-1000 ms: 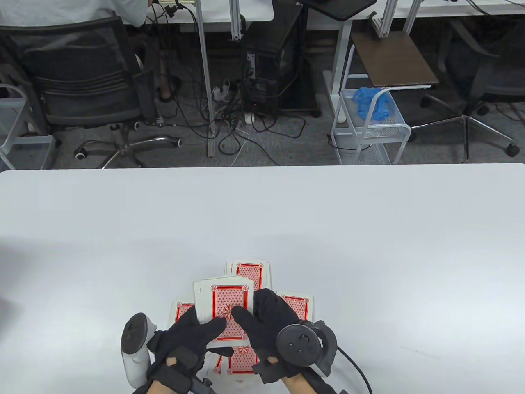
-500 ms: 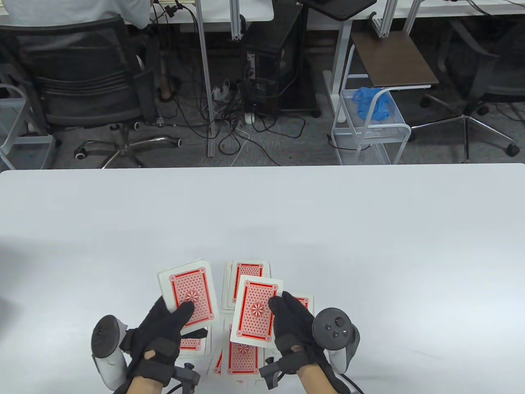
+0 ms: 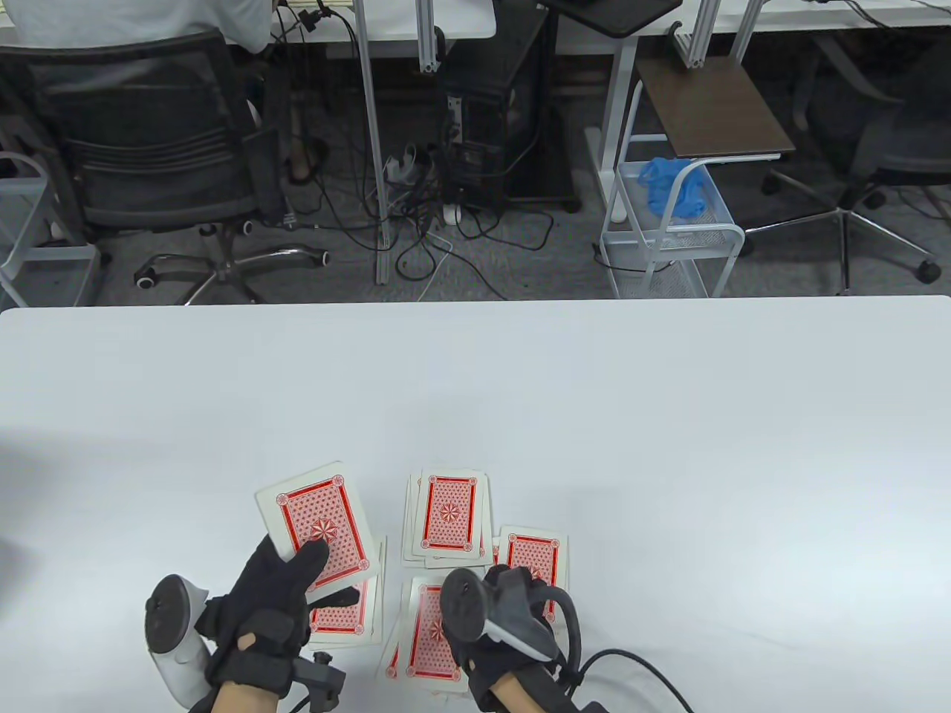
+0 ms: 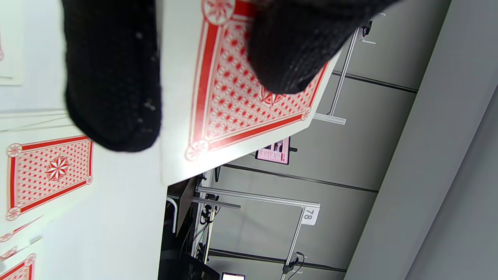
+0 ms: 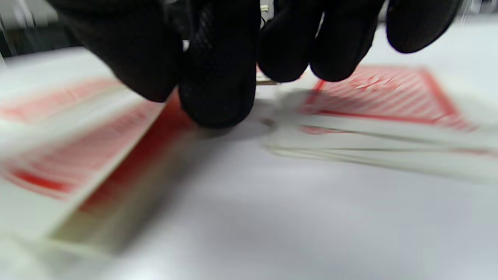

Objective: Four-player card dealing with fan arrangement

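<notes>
While I look down from the table view, my left hand point(image 3: 271, 594) holds the deck point(image 3: 319, 523) face down, thumb on top, above the left pile point(image 3: 345, 616); three more red-backed piles lie close by: far pile point(image 3: 448, 514), right pile point(image 3: 533, 557) and near pile point(image 3: 426, 631). My right hand point(image 3: 494, 631) is mostly hidden under its tracker point(image 3: 475, 613), low between the near and right piles, so I cannot tell its grip here. The table point(image 3: 669, 445) is bare toward the far edge and both sides; all cards sit near the bottom edge, the near pile partly covered by the right hand. In the left wrist view the deck point(image 4: 241, 89) is pinched between thumb point(image 4: 291, 46) and fingers point(image 4: 113, 74), and a tag on a frame behind reads "78" point(image 4: 308, 214). The right wrist view is blurred: curled fingertips point(image 5: 218, 77) hang just over the table between two piles, and I cannot make out whether they pinch a card.
</notes>
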